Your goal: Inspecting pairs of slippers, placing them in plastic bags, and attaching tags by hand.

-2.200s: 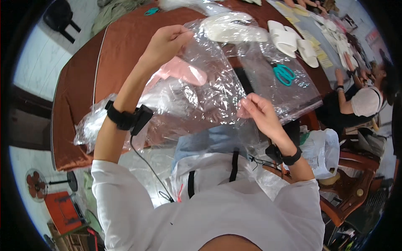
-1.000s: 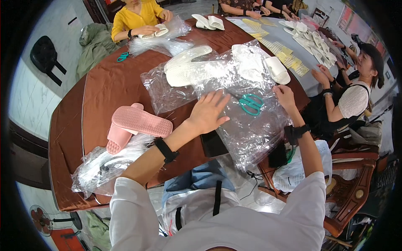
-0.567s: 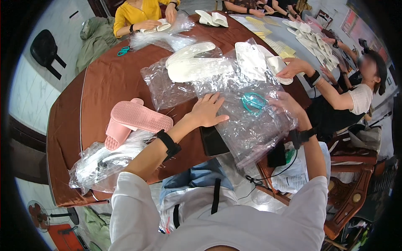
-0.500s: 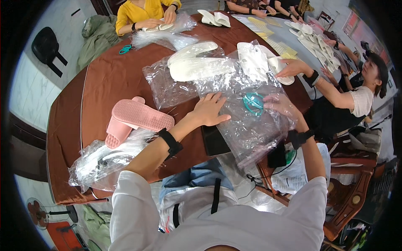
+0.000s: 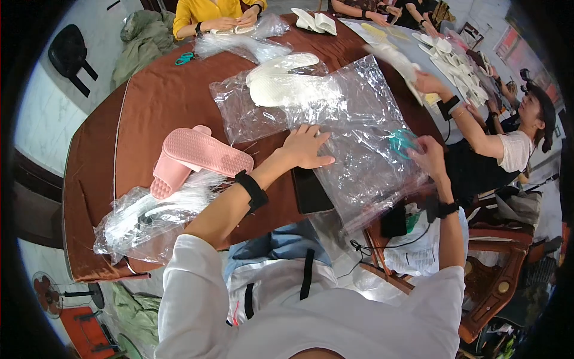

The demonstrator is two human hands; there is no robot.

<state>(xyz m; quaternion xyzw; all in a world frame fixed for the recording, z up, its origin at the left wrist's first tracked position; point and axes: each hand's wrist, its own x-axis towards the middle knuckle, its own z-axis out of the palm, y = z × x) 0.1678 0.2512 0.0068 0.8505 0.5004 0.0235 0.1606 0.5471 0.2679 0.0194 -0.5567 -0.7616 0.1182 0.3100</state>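
Observation:
My left hand (image 5: 304, 148) lies flat with spread fingers on the near edge of a large clear plastic bag (image 5: 365, 137) spread over the brown table (image 5: 149, 102). My right hand (image 5: 426, 157) reaches under or into the bag's right side, next to teal scissors (image 5: 402, 141) seen through the plastic. Two white slippers (image 5: 287, 84) rest in another clear bag just beyond. A pair of pink slippers (image 5: 194, 157), soles up, lies to the left of my left hand.
A crumpled heap of clear bags (image 5: 149, 215) sits at the table's near left edge. A dark flat object (image 5: 311, 190) lies at the near edge. A person in white (image 5: 508, 143) reaches in from the right; a person in yellow (image 5: 215, 15) works at the far side. More white slippers (image 5: 460, 66) lie far right.
I have laid the clear bag down on the table and pressed my left hand on it. My right hand has moved to the teal scissors. The person on the right now lifts a white slipper.

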